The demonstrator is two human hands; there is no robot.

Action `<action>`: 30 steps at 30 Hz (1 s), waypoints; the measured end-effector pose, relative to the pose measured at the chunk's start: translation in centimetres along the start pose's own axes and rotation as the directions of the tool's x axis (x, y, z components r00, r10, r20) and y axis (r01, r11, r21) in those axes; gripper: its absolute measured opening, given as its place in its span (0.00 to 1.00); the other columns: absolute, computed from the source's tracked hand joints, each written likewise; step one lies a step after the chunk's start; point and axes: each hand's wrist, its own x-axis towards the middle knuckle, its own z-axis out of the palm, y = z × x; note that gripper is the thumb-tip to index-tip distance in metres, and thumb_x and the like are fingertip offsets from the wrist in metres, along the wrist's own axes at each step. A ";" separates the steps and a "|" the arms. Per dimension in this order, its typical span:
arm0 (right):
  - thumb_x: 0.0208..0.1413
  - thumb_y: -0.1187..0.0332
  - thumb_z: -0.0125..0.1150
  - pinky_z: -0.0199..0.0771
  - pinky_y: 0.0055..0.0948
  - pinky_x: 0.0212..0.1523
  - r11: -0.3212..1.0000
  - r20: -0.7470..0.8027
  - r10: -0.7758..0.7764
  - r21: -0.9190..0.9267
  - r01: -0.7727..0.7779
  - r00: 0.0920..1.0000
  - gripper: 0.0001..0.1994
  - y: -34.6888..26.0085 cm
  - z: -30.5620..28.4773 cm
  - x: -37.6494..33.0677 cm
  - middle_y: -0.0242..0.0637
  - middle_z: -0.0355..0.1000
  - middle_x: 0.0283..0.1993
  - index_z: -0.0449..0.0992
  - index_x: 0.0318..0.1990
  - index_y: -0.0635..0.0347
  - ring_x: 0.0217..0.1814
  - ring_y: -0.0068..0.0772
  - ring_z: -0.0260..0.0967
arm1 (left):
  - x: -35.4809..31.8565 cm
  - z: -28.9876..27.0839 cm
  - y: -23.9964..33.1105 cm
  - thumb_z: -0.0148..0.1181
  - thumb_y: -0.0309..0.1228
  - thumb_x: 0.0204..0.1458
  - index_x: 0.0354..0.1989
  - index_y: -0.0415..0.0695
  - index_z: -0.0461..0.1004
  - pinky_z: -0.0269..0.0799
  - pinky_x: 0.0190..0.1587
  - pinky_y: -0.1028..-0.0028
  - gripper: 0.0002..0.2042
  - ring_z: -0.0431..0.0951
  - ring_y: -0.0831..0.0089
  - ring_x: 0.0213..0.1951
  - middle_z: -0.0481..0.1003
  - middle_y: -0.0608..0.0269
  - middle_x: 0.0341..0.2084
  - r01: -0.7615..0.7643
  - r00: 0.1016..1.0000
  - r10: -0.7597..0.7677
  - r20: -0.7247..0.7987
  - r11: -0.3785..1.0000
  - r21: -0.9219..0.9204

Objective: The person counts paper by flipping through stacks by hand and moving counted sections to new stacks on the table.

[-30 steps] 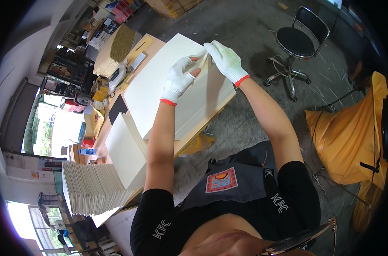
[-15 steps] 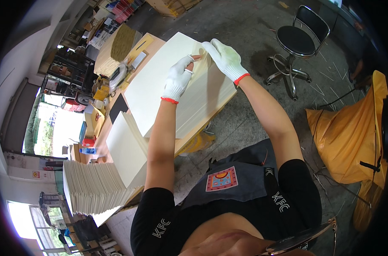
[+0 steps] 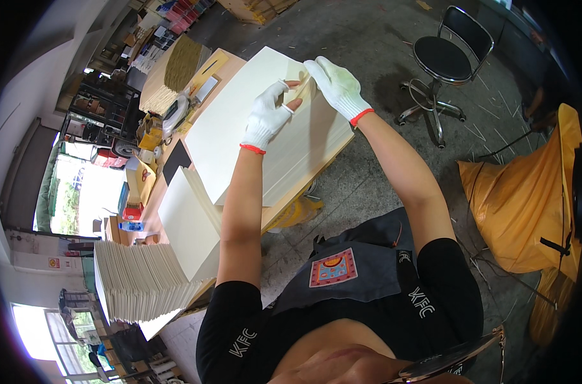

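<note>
A stack of large cream-white paper sheets (image 3: 239, 121) lies on the wooden table, and both my hands are at its right-hand edge. My left hand (image 3: 268, 116), in a white glove with bare thumb and forefinger tips, rests over the top sheet; thumb and forefinger are spread apart beside a lifted edge. Fully gloved, my right hand (image 3: 337, 86) closes over the far right part of that edge, its fingertips partly hidden behind the paper. Between the hands the raised sheet edge (image 3: 307, 89) bends up and looks yellowish.
At the left stand a tall stack of boards or sheets (image 3: 140, 278) and a lower paper stack (image 3: 188, 221). A tape dispenser (image 3: 175, 112) and small items line the table's far side. Right of me are a black swivel chair (image 3: 439, 57) and an orange sack (image 3: 515, 205).
My left thumb and forefinger have spread wider apart at the sheet edge. The right hand stays almost where it was on the paper.
</note>
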 end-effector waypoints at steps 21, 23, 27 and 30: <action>0.68 0.40 0.38 0.67 0.52 0.37 1.000 -0.018 -0.022 -0.006 0.022 1.000 0.27 0.3 0.3 -0.1 0.52 0.72 0.32 0.69 0.37 0.56 0.38 0.61 0.71 | -0.2 0.0 0.7 0.65 0.30 0.56 0.56 0.43 0.76 0.70 0.37 0.75 0.18 0.72 0.79 0.31 0.75 0.65 0.33 -0.008 1.000 0.008 -0.001 0.993 0.121; 0.68 0.39 0.38 0.67 0.52 0.37 1.000 -0.020 -0.026 -0.003 0.026 0.999 0.27 0.2 0.3 -0.1 0.52 0.72 0.32 0.69 0.38 0.56 0.38 0.61 0.71 | 0.2 0.1 -0.2 0.67 0.29 0.55 0.56 0.43 0.76 0.68 0.34 0.76 0.19 0.69 0.81 0.28 0.74 0.67 0.31 0.002 1.000 -0.002 -0.006 1.000 0.020; 0.68 0.39 0.38 0.67 0.51 0.37 1.000 -0.001 -0.003 0.003 0.003 1.000 0.27 0.4 0.0 -0.1 0.51 0.72 0.32 0.69 0.38 0.56 0.38 0.61 0.71 | 0.1 0.0 0.3 0.63 0.29 0.58 0.56 0.43 0.76 0.69 0.34 0.76 0.18 0.71 0.81 0.29 0.74 0.66 0.34 0.017 1.000 -0.018 0.023 0.998 0.055; 0.68 0.39 0.38 0.67 0.50 0.38 1.000 0.027 0.013 0.016 -0.013 1.000 0.28 -0.3 -0.3 -0.2 0.51 0.72 0.31 0.69 0.37 0.56 0.37 0.60 0.71 | 0.2 -0.1 -0.2 0.60 0.29 0.60 0.57 0.43 0.76 0.70 0.35 0.76 0.17 0.73 0.81 0.30 0.77 0.63 0.38 -0.032 0.999 0.034 -0.023 0.997 0.070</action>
